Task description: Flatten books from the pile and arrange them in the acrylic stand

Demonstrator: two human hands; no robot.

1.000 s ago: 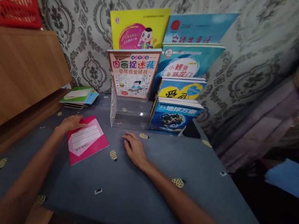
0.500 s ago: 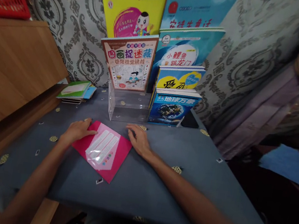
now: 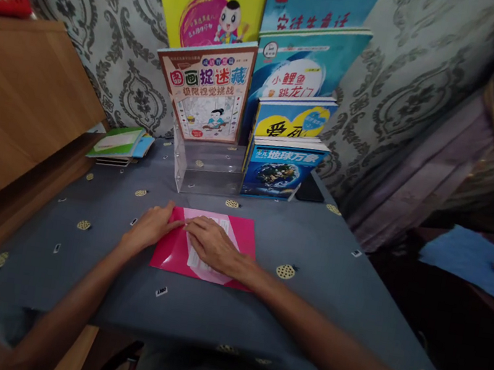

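Observation:
A bright pink book (image 3: 245,241) with a pale pink panel of white text lies flat on the cloth-covered table, its long side running left to right. My left hand (image 3: 150,226) holds its left edge, thumb on top near the upper left corner; the other fingers are partly hidden along the edge. Across the middle of the cover rests my right hand (image 3: 213,246), palm down with fingers stretched toward the left thumb, hiding much of the printed panel.
Behind the book stands a clear acrylic rack (image 3: 210,182) with several upright children's books (image 3: 284,172). A small stack of books (image 3: 117,142) lies at the back left, and a dark flat object (image 3: 310,190) right of the rack. A wooden cabinet (image 3: 22,93) borders the left side.
The pink book has turned from slanted to nearly square with the table and shifted right. My right hand has moved from beside its right corner onto the cover; my left hand stays at its left edge.

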